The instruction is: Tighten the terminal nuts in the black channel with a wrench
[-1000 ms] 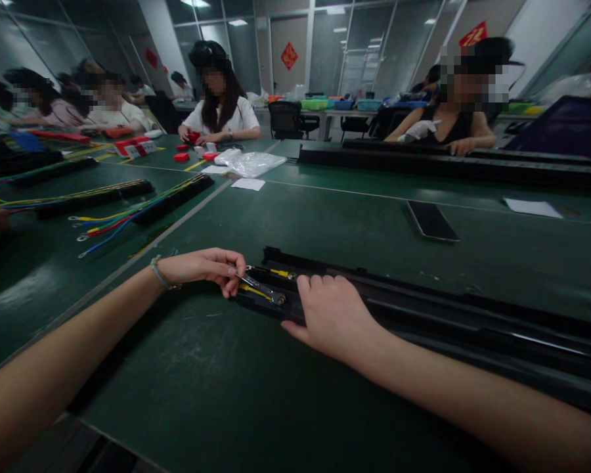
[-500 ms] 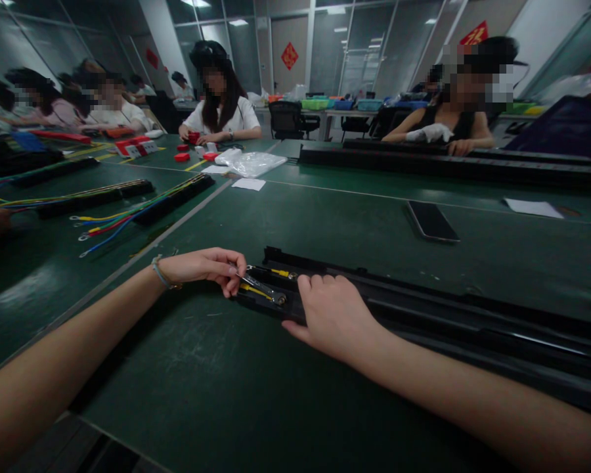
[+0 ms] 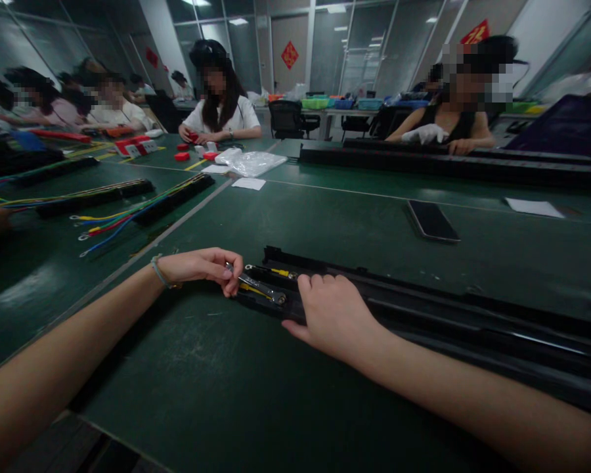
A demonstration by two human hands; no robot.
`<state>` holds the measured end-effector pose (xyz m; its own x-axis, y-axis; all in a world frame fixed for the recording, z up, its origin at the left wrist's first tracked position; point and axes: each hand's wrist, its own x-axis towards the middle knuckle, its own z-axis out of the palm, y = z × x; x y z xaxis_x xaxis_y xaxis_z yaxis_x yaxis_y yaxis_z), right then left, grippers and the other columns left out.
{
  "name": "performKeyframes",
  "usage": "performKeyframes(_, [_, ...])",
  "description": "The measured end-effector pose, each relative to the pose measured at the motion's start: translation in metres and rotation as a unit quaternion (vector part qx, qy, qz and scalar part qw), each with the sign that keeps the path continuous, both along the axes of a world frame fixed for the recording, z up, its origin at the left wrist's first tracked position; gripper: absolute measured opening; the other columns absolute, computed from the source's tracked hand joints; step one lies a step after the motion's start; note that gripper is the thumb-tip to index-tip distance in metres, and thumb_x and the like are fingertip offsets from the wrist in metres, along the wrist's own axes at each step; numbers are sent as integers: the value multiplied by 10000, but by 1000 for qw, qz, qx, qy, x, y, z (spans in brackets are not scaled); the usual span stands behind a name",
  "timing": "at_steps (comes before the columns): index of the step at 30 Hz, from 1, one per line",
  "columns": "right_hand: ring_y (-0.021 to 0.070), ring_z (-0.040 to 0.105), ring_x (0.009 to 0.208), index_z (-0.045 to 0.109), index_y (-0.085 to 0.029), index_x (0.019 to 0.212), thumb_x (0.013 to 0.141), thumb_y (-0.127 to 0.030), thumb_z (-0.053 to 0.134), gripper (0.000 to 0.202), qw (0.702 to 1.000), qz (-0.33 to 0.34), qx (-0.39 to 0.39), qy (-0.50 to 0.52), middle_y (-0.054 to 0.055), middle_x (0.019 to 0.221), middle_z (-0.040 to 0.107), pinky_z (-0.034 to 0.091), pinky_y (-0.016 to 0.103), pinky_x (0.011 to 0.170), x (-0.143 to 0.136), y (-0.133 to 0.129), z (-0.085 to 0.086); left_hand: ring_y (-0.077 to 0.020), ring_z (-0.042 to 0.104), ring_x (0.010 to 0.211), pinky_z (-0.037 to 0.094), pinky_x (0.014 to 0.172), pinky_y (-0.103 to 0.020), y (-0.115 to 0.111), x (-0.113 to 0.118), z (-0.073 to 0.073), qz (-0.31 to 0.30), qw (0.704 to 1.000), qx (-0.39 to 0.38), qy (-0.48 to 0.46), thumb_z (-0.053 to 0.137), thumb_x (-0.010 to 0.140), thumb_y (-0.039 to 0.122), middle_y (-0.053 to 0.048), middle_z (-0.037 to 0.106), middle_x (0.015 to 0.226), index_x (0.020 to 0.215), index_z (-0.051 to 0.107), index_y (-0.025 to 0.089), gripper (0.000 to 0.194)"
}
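Black housing (image 3: 448, 322) runs across the near right of the bench (image 3: 192, 381), its channel open along the top, with the work gathered at its left end. Two yellow sleeves lie in there: the far sleeve (image 3: 280, 272) leads to a far fastener (image 3: 292, 276) beside the right hand's fingers, and the near sleeve (image 3: 252, 290) runs under the wrench (image 3: 261, 287). Both look laid in place, judging by how they line up with the channel. The wrench's right end sits around the near fastener (image 3: 282, 299), so that joint appears to be the one in hand; how tight it is cannot be told (nor can that of the far one). A ring end (image 3: 249, 267) at the left of the far sleeve shows no fastener through it and seems unattached.

The left hand (image 3: 221, 269) is narrow, its fingers closed on the wrench's left end. The right hand (image 3: 335, 312) clasps the housing, thumb against the near wall, fingertips hidden.

No cover lies over the channel at this end, so the joints are exposed. Far left, a bundle of coloured wires (image 3: 128, 213) with bare ring ends lies well apart from the housing; a phone (image 3: 432, 221) rests on the far side.
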<state>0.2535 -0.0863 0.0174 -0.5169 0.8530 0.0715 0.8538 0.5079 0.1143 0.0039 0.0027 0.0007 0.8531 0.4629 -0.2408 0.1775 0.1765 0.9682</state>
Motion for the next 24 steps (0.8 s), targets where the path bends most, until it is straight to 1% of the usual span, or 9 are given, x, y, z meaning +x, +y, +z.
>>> performKeyframes(4, [228, 525, 673, 513, -116, 926, 719, -576, 355, 529, 1000, 1, -1, -1, 114, 777, 574, 374, 350, 590, 0, 0, 0, -176, 565, 722, 430, 702, -281, -2, 1, 4, -12, 1000, 16, 5, 596, 760, 241, -40, 610, 686, 778, 534, 124, 134])
performKeyframes(10, [231, 525, 684, 513, -117, 925, 716, -574, 362, 525, 1000, 1, 1, 2, 116, 777, 575, 371, 351, 600, 1, -1, -2, -179, 568, 722, 426, 710, -288, -3, 1, 7, -27, 1000, 11, 8, 608, 743, 239, -39, 621, 692, 771, 543, 128, 132])
performKeyframes(14, [231, 523, 683, 511, -114, 942, 711, -579, 364, 540, 1000, -1, -11, -2, 118, 784, 575, 372, 351, 598, 0, 0, 0, -177, 565, 712, 437, 702, -291, -2, 1, 4, -14, 1000, 1, -6, 607, 739, 238, -43, 608, 695, 795, 534, 122, 148])
performKeyframes(19, [227, 522, 705, 502, -119, 973, 718, -583, 350, 550, 999, -6, -31, -13, 130, 818, 576, 367, 342, 601, -1, 0, 2, -178, 558, 733, 470, 669, -289, -1, -1, 0, 7, 999, -20, -29, 594, 745, 228, -52, 580, 777, 878, 507, 124, 190])
performKeyframes(24, [230, 523, 698, 501, -120, 960, 717, -582, 353, 542, 1000, -6, -16, -12, 123, 802, 575, 363, 344, 599, -1, -1, 1, -172, 554, 743, 484, 668, -281, -2, -1, -1, 15, 998, -34, -44, 578, 756, 220, -50, 564, 793, 942, 480, 128, 230])
